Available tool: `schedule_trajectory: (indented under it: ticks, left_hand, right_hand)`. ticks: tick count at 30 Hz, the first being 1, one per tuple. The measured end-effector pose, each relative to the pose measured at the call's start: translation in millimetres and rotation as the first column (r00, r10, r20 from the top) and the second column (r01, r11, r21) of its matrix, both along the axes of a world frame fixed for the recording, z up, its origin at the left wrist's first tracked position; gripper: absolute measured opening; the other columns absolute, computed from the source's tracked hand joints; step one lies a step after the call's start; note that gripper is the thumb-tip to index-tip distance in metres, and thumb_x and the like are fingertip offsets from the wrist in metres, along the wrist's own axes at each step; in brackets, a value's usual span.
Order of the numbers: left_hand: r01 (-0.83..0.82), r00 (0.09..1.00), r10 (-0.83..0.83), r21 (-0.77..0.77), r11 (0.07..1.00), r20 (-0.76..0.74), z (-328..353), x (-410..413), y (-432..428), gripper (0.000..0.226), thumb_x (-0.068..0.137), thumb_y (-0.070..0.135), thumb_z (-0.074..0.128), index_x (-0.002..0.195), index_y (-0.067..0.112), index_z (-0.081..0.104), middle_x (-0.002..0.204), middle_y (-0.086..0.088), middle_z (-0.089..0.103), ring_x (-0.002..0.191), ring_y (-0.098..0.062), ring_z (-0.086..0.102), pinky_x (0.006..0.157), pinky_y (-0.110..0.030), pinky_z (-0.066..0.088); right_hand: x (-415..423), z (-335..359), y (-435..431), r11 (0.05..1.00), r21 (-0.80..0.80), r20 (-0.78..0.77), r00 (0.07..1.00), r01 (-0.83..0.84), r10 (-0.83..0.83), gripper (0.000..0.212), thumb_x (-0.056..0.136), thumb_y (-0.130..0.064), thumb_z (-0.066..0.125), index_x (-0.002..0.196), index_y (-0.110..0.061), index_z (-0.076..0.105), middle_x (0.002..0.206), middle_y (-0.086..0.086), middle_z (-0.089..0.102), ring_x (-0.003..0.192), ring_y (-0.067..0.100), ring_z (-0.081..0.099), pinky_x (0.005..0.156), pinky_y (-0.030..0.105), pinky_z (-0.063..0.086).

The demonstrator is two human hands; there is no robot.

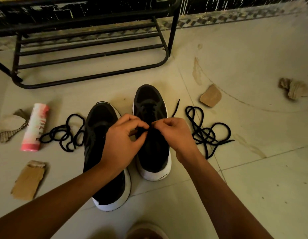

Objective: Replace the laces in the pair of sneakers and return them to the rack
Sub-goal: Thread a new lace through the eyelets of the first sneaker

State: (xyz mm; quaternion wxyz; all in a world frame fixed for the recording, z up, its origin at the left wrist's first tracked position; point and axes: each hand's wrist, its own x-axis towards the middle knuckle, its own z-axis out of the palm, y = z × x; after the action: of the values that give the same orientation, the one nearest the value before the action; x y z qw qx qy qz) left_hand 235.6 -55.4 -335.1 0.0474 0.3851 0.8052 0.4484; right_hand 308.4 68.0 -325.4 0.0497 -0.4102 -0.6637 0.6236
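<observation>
Two black sneakers with white soles stand side by side on the tiled floor, the left sneaker (99,135) nearer me and the right sneaker (150,107) a little further away. Over the right sneaker's tongue my left hand (122,140) and my right hand (172,131) meet, each pinching the black lace threaded in that shoe. One lace end (176,107) sticks out to the shoe's right. A loose black lace (67,133) lies in a heap left of the sneakers. Another loose lace (207,131) lies right of them. The black metal shoe rack (91,54) stands behind.
A pink and white spray can (35,128) lies on its side at the left. Torn cardboard scraps lie around: one at front left (28,180), one at far left (8,130), one behind the right lace (211,95), one at far right (293,88).
</observation>
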Motion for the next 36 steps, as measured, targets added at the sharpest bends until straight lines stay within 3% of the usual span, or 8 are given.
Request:
schedule_trajectory:
  ticks: [5,10,14,18,26,28,33,36]
  left_hand:
    - [-0.023,0.997,0.019,0.042,0.999,0.080,3.0,-0.1,1.7,0.015,0.078,0.014,0.061,0.087,0.026,0.064,0.090,0.017,0.060,0.087,0.000,0.060,0.081,-0.011,0.046]
    - [-0.055,0.977,0.039,0.072,0.996,0.208,3.8,0.6,1.2,0.019,0.087,0.004,0.061,0.089,0.023,0.061,0.091,0.013,0.065,0.091,-0.003,0.065,0.075,-0.008,0.048]
    - [-0.127,0.945,0.096,0.080,0.989,0.314,4.1,-1.4,4.1,0.025,0.089,0.008,0.058,0.082,0.031,0.056,0.084,0.014,0.065,0.081,0.001,0.066,0.071,-0.009,0.049]
    - [-0.174,0.894,0.128,0.071,0.982,0.430,-0.3,-4.6,5.8,0.021,0.092,0.012,0.055,0.080,0.029,0.057,0.084,0.005,0.069,0.082,-0.011,0.068,0.076,-0.030,0.056]
    - [-0.221,0.810,0.097,0.149,0.964,0.578,13.4,-5.1,12.3,0.013,0.093,0.016,0.050,0.084,0.021,0.057,0.083,0.005,0.070,0.081,-0.010,0.069,0.070,-0.020,0.054]
    - [-0.259,0.757,0.098,0.159,0.953,0.646,18.5,-5.2,16.0,0.014,0.095,0.015,0.048,0.084,0.019,0.056,0.076,0.006,0.070,0.079,-0.012,0.070,0.068,-0.018,0.054]
    - [-0.439,0.532,0.145,0.126,0.890,0.834,31.2,-7.3,24.6,0.018,0.098,0.018,0.045,0.084,0.017,0.056,0.064,0.008,0.065,0.071,-0.010,0.069,0.066,-0.021,0.054]
    - [-0.531,0.425,0.103,0.155,0.833,0.899,42.1,-12.3,28.3,0.019,0.098,0.018,0.045,0.085,0.015,0.059,0.064,0.005,0.065,0.070,-0.011,0.068,0.073,-0.026,0.056]
  right_hand:
    - [9.2,-3.0,3.4,0.861,0.448,-0.043,0.956,-0.241,0.290,0.034,0.080,-0.009,0.069,0.108,-0.028,0.069,0.071,-0.012,0.052,0.062,-0.001,0.050,0.063,0.010,0.041]
    - [10.1,-1.6,9.9,0.860,0.480,-0.121,0.958,-0.174,0.261,0.013,0.079,-0.017,0.072,0.085,-0.029,0.071,0.089,-0.006,0.055,0.074,0.000,0.054,0.067,0.013,0.045]
    - [12.4,2.5,12.1,0.974,0.206,-0.273,0.950,-0.096,0.152,0.011,0.085,-0.004,0.062,0.081,-0.015,0.065,0.086,0.001,0.064,0.064,-0.002,0.055,0.063,0.015,0.046]
    - [14.8,4.8,10.6,0.994,-0.108,-0.346,0.938,-0.021,-0.018,0.018,0.090,0.004,0.050,0.086,-0.012,0.059,0.071,-0.002,0.066,0.051,-0.003,0.051,0.050,0.011,0.039]
    - [21.3,29.8,48.7,0.979,-0.101,-0.480,0.854,0.175,-0.202,0.018,0.091,-0.007,0.055,0.093,-0.019,0.068,0.066,-0.011,0.061,0.064,0.003,0.050,0.065,0.020,0.039]
    - [23.7,37.7,57.6,0.967,-0.133,-0.515,0.818,0.219,-0.256,0.013,0.090,-0.012,0.056,0.092,-0.018,0.068,0.072,-0.012,0.064,0.070,0.004,0.053,0.071,0.021,0.042]
    - [26.6,37.1,72.4,0.760,-0.578,-0.500,0.607,0.296,-0.617,0.011,0.093,-0.012,0.053,0.098,-0.014,0.063,0.075,-0.003,0.061,0.064,0.009,0.057,0.071,0.024,0.048]
    - [24.6,28.1,69.1,0.763,-0.515,-0.418,0.663,0.391,-0.622,0.012,0.092,-0.009,0.055,0.101,-0.014,0.061,0.079,-0.003,0.064,0.059,0.007,0.055,0.058,0.019,0.047]
